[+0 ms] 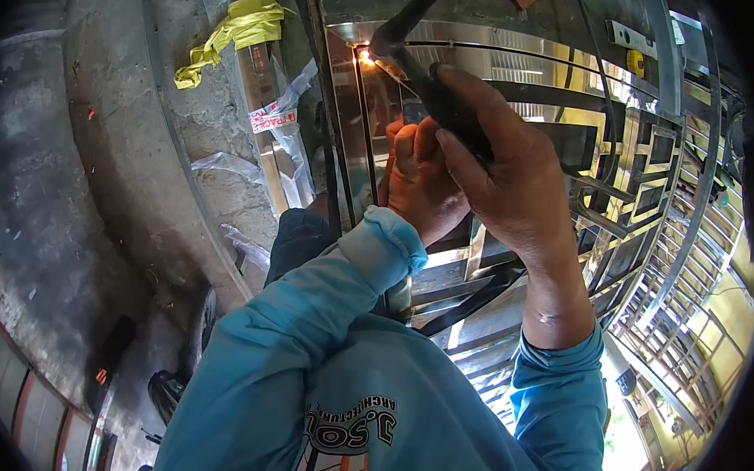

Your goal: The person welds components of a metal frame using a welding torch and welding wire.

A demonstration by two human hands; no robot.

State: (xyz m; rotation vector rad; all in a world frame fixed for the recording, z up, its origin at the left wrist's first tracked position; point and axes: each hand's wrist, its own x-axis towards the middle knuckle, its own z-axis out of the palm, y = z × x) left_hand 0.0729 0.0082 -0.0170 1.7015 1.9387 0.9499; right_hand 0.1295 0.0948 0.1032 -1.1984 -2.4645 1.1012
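My right hand (510, 154) is closed round the black handle of a welding torch (428, 81). The torch head is at a corner of a shiny metal frame (353, 125), where a bright orange-white glow (364, 57) burns. A thin rod (395, 76) slants from beside the glow toward my hands; its other end is hidden. My left hand (426, 185) lies just below and left of the right one, fingers curled in, close above the frame. What its fingers hold, if anything, is hidden.
Dark panels and bars of a metal grille (623, 169) spread to the right. A level (631, 39) and a yellow tape measure (636, 63) lie at the upper right. Yellow wrapping (252, 23) and torn clear plastic (289, 146) cover a bar at left, beside the concrete floor (114, 165).
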